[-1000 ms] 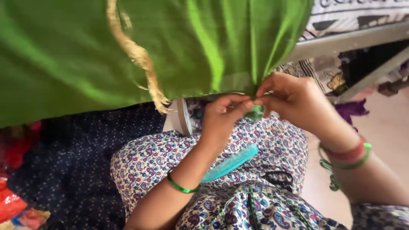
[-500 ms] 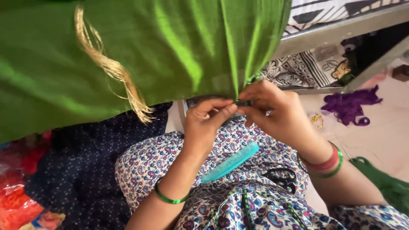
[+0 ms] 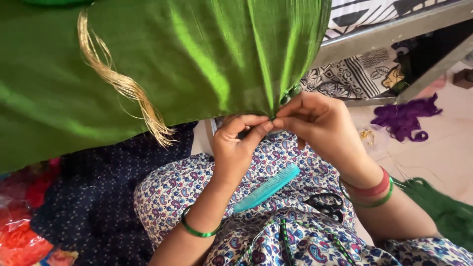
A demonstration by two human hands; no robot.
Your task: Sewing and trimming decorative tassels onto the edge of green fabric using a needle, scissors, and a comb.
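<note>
A shiny green cloth [image 3: 197, 64] is spread across the upper part of the view, and its lower edge is gathered into folds just above the lap. A bundle of gold threads [image 3: 123, 83] is seen hanging down over the cloth, left of the gathered spot. The cloth's edge is pinched at one point by both hands. The left hand [image 3: 236, 145] is raised from below the cloth, wrist bent, with the thumb and forefinger closed tightly on the hem; a green bangle [image 3: 197, 229] is worn on that forearm. The right hand [image 3: 315, 120] is brought in from the right of the cloth's gathered point, its fingertips pressed shut on the same bit of hem, touching the left fingertips; red and green bangles [image 3: 369, 192] are worn at its wrist. Whether a needle or thread is held between the fingers cannot be told.

Below the cloth, a blue comb [image 3: 268, 187] and black scissors [image 3: 327, 204] are laid on the patterned lap, well clear of the hands. To the right of the cloth, a metal frame [image 3: 394, 32], purple yarn [image 3: 404, 118] and green yarn [image 3: 443, 209] are seen, with bare floor between them.
</note>
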